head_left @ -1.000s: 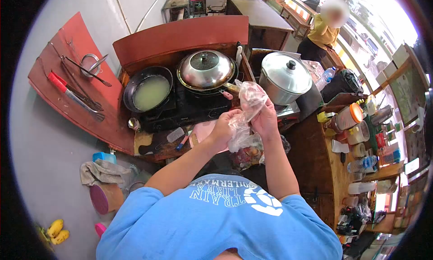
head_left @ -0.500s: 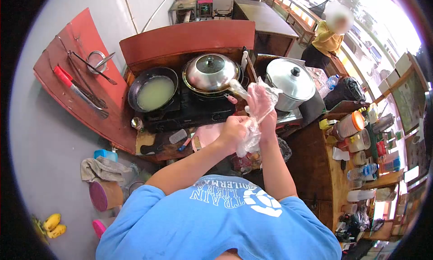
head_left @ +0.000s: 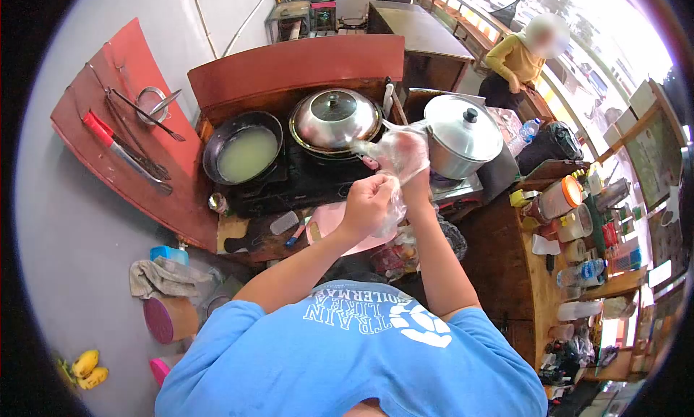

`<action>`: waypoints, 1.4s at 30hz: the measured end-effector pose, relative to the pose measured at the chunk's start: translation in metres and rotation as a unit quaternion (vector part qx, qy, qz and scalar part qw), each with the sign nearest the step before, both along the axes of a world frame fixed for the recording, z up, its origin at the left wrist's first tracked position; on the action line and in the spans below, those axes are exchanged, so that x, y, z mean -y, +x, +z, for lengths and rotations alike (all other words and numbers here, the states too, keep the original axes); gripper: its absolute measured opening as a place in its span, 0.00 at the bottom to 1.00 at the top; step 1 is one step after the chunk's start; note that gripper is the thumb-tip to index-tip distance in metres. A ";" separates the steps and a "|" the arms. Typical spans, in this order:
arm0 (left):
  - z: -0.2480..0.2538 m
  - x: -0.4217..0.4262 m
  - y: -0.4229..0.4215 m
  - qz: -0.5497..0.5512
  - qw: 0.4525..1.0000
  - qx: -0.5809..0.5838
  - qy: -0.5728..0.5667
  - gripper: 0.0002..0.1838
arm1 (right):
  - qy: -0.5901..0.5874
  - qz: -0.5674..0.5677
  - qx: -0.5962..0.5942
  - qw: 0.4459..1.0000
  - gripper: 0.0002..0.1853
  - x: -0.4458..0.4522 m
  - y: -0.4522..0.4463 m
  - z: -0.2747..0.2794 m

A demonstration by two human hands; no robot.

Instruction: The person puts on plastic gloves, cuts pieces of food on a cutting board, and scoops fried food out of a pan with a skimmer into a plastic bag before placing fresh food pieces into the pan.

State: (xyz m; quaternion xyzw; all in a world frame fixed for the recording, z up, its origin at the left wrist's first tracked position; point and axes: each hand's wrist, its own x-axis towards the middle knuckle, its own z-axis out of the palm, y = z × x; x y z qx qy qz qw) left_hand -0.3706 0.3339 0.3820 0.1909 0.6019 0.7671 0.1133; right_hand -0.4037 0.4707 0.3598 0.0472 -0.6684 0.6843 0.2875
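Note:
A thin clear plastic glove point(head_left: 399, 155) covers much of my right hand point(head_left: 413, 173), which is raised over the front of the stove. Through the film its fingers look stretched out, though their outline is blurred. My left hand point(head_left: 370, 194) is closed in a pinch on the loose cuff of that glove, just below and left of the right hand. Limp ends of the plastic stick out towards the lidded wok point(head_left: 337, 121). Below the left hand lies a pink board or tray point(head_left: 334, 218), partly hidden by my wrist.
A black pan point(head_left: 249, 148) of cloudy liquid sits on the stove's left burner. To the right stands a big lidded aluminium pot point(head_left: 463, 136). Tongs point(head_left: 126, 153) and a strainer hang on the red panel at left. A person in yellow point(head_left: 517, 63) is beyond the counter.
The right hand and the plastic have shifted slightly left, the film now bunched further round the fingers. My left hand has moved a little left, still pinching. The person in yellow has lowered an arm.

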 end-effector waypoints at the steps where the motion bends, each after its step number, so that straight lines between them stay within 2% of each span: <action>1: 0.001 0.003 0.001 -0.002 1.000 -0.001 0.001 0.11 | -0.030 -0.003 0.000 1.000 0.19 0.001 0.001 0.007; 2: 0.001 0.006 0.001 0.063 0.987 -0.122 -0.086 0.10 | -0.130 0.048 -0.004 0.990 0.20 -0.002 0.002 0.016; 3: 0.003 0.008 0.002 0.127 0.947 -0.240 -0.169 0.09 | -0.320 0.167 -0.027 0.932 0.20 -0.008 0.002 0.028; 4: 0.008 0.005 0.003 0.157 0.937 -0.276 -0.146 0.08 | -0.439 0.203 -0.021 0.875 0.19 0.001 0.016 0.052; 5: 0.012 0.003 0.000 0.156 0.937 -0.275 -0.145 0.08 | -0.439 0.202 -0.020 0.875 0.19 0.000 0.019 0.052; 7: 0.018 0.000 -0.007 0.201 0.886 -0.375 -0.185 0.09 | -0.463 0.421 0.016 0.780 0.19 -0.005 0.024 0.052; 9: 0.016 0.003 -0.017 0.183 0.872 -0.394 -0.225 0.10 | -0.206 0.295 -0.034 0.932 0.24 0.007 0.029 0.047; 11: 0.019 0.002 -0.023 0.174 0.850 -0.432 -0.246 0.07 | -0.481 0.354 -0.003 0.802 0.26 0.012 0.027 0.044; 12: 0.020 0.001 -0.023 0.176 0.850 -0.431 -0.246 0.07 | -0.459 0.330 -0.013 0.825 0.29 0.012 0.022 0.038; 13: 0.030 0.000 -0.019 0.148 0.859 -0.440 -0.214 0.07 | -0.458 0.332 -0.011 0.825 0.29 0.014 0.019 0.036; 15: 0.043 -0.005 -0.010 0.120 0.867 -0.448 -0.181 0.07 | -0.373 0.331 -0.050 0.865 0.35 0.016 0.015 0.032; 16: 0.048 -0.011 -0.005 0.098 0.854 -0.474 -0.193 0.07 | -0.334 0.301 -0.007 0.893 0.42 0.018 0.003 0.030; 17: 0.049 -0.015 -0.001 0.076 0.839 -0.498 -0.203 0.06 | -0.333 0.302 -0.006 0.893 0.42 0.019 0.001 0.028; 19: 0.051 -0.015 -0.001 0.096 0.836 -0.492 -0.225 0.06 | -0.412 0.402 -0.070 0.815 0.47 0.020 -0.001 0.031; 21: 0.058 -0.004 -0.003 0.179 0.832 -0.470 -0.236 0.06 | -0.423 0.402 -0.042 0.811 0.46 0.024 0.014 0.060; 22: 0.058 -0.001 -0.005 0.212 0.828 -0.439 -0.277 0.06 | -0.421 0.400 -0.049 0.813 0.46 0.023 0.017 0.069; 25: 0.047 0.003 -0.016 0.188 0.821 -0.432 -0.321 0.06 | -0.428 0.416 -0.061 0.800 0.42 0.018 0.010 0.070; 27: 0.042 -0.001 -0.023 0.162 0.815 -0.428 -0.357 0.06 | -0.322 0.314 -0.019 0.893 0.39 0.023 0.007 0.068; 29: 0.044 -0.002 -0.027 0.128 0.801 -0.472 -0.345 0.06 | -0.307 0.320 -0.015 0.896 0.37 0.023 0.003 0.069; 31: 0.048 0.000 -0.033 0.119 0.809 -0.454 -0.354 0.06 | -0.326 0.271 -0.033 0.905 0.44 0.024 -0.001 0.073; 32: 0.053 0.001 -0.035 0.100 0.818 -0.465 -0.324 0.06 | -0.368 0.412 -0.090 0.828 0.47 0.018 -0.002 0.076; 33: 0.059 0.003 -0.035 0.080 0.825 -0.476 -0.293 0.07 | -0.368 0.414 -0.089 0.828 0.47 0.016 -0.001 0.078; 35: 0.073 0.005 -0.032 0.074 0.815 -0.489 -0.303 0.07 | -0.394 0.489 -0.052 0.777 0.47 0.018 0.007 0.093; 36: 0.080 0.006 -0.030 0.066 0.803 -0.504 -0.312 0.07 | -0.446 0.462 -0.033 0.766 0.43 0.022 0.006 0.097; 37: 0.087 0.006 -0.029 0.067 0.803 -0.503 -0.312 0.07 | -0.445 0.463 -0.032 0.766 0.43 0.022 0.003 0.102; 39: 0.097 0.005 -0.029 0.040 0.815 -0.510 -0.270 0.07 | -0.317 0.335 -0.031 0.887 0.42 0.022 -0.007 0.109; 40: 0.098 0.005 -0.030 0.041 0.816 -0.510 -0.270 0.07 | -0.316 0.335 -0.031 0.887 0.42 0.021 -0.012 0.110; 42: 0.100 0.002 -0.032 0.038 0.808 -0.511 -0.290 0.08 | -0.361 0.361 -0.105 0.854 0.42 0.017 -0.025 0.107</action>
